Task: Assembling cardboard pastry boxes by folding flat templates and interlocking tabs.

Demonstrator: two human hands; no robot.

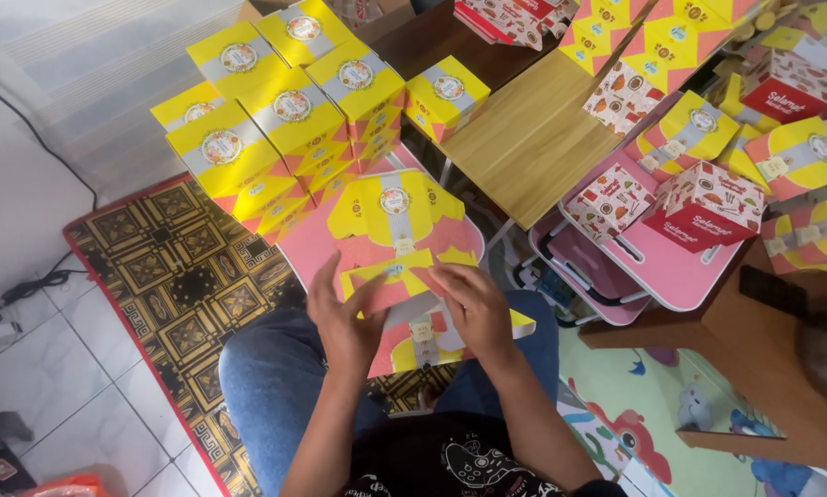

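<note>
1. Lying over the person's lap, a flat yellow and pink carton blank (397, 281) is sitting between both hands, on top of other unfolded blanks of the same kind.
2. Pressing on the blank's left part, the left hand (341, 317) is resting palm down with its fingers (326, 276) spread and pointing away from the body.
3. Meeting it from the other side, the right hand (473, 308) is lying on the blank's right part, its fingers (445, 274) held close together and angled toward the left hand; whether they are pinching a flap I cannot tell.
4. Showing just beyond the hands, a larger flat blank (395, 210) is lying open on a pink surface, with a grey band and a round label down its middle.
5. Standing past that, to the left, a stack of folded yellow boxes (284, 120) is rising in several layers, each box carrying a grey band and a round label.
6. Sitting apart from the stack, a single yellow box (447, 97) is resting at the near corner of a low wooden bench (533, 147).
7. Filling the right side, a pink folding bench (671, 267) is carrying red and white patterned boxes (703, 207), with more yellow boxes (800, 156) beyond them.
8. Covering the floor on the left, a black and gold patterned mat (179, 276) is lying beside white tiles.
</note>
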